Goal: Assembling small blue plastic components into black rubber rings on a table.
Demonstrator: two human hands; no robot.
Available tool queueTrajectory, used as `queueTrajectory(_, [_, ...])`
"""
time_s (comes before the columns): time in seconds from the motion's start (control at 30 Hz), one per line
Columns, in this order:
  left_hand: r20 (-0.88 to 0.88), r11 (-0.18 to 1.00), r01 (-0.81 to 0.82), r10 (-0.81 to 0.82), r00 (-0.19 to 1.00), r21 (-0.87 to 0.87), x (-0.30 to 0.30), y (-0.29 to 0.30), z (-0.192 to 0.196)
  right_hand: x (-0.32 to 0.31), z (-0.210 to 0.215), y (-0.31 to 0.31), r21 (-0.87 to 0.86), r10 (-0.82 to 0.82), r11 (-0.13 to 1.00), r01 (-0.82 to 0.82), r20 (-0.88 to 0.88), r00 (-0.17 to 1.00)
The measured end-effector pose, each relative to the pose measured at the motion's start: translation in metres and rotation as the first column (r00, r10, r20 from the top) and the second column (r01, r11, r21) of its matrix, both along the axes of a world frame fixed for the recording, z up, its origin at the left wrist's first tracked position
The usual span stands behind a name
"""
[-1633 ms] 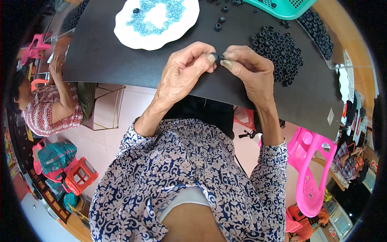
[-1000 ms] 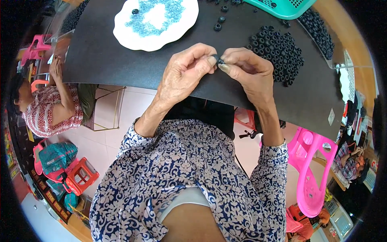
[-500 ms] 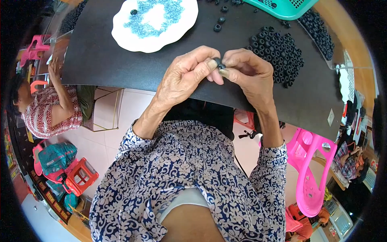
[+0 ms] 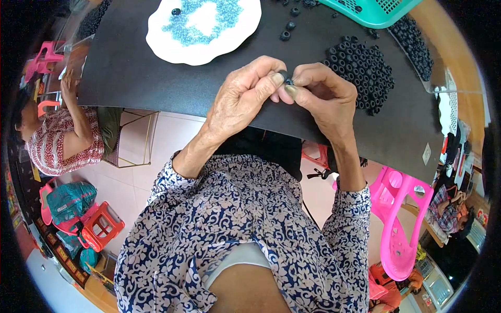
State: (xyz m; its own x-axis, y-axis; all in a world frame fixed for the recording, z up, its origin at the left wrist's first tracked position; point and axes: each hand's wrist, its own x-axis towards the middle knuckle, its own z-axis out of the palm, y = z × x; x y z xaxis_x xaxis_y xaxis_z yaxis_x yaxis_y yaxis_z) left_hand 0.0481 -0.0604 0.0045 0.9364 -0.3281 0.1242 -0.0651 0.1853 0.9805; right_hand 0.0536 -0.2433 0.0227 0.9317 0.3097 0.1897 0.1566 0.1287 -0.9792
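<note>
Above the table's near edge, my left hand (image 4: 249, 93) pinches a small black ring-shaped part (image 4: 284, 74) between thumb and fingers. Right against it, my right hand (image 4: 329, 94) is closed, thumb and fingertips meeting at the part; a tiny bluish bit shows there, too small to name. Beside my right hand lies a pile of black ring-shaped parts (image 4: 360, 70), many with their round openings facing up. On a white wavy-rimmed plate (image 4: 159, 44) are many tiny blue-and-clear pieces (image 4: 229, 21) and one black part (image 4: 176, 11).
A green perforated basket (image 4: 383, 21) stands at the far right of the dark table (image 4: 135, 78), near a few loose black parts (image 4: 290, 25). More black parts lie in a clear-sided tray (image 4: 415, 49). Another person (image 4: 62, 135) sits at left. A pink stool (image 4: 399, 224) stands lower right.
Both hands stay together, with small shifts of the fingertips around the part. My right thumb has tipped slightly. The view has shifted a little.
</note>
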Motion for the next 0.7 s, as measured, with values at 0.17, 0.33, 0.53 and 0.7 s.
queueTrajectory(0.17, [-0.012,1.000,0.021,-0.021,1.000,0.000,0.0009,0.0010,0.0006,-0.0011,0.0027,0.0006,0.002,-0.001,1.000,0.001,-0.010,1.000])
queueTrajectory(0.33, [-0.035,0.997,0.081,-0.081,0.996,-0.015,0.0034,0.0038,0.0009,-0.0004,-0.0036,-0.0031,0.012,-0.001,1.000,0.001,0.003,1.000])
queueTrajectory(0.53, [-0.042,0.996,0.077,-0.079,0.996,-0.044,0.0046,0.0037,0.0001,0.0008,-0.0049,-0.0055,-0.034,0.006,0.999,-0.005,0.032,0.999])
queueTrajectory(0.7, [-0.061,0.995,0.080,-0.084,0.995,-0.066,0.0047,0.0038,0.0006,0.0004,-0.0024,-0.0029,-0.001,0.001,1.000,-0.001,0.007,1.000])
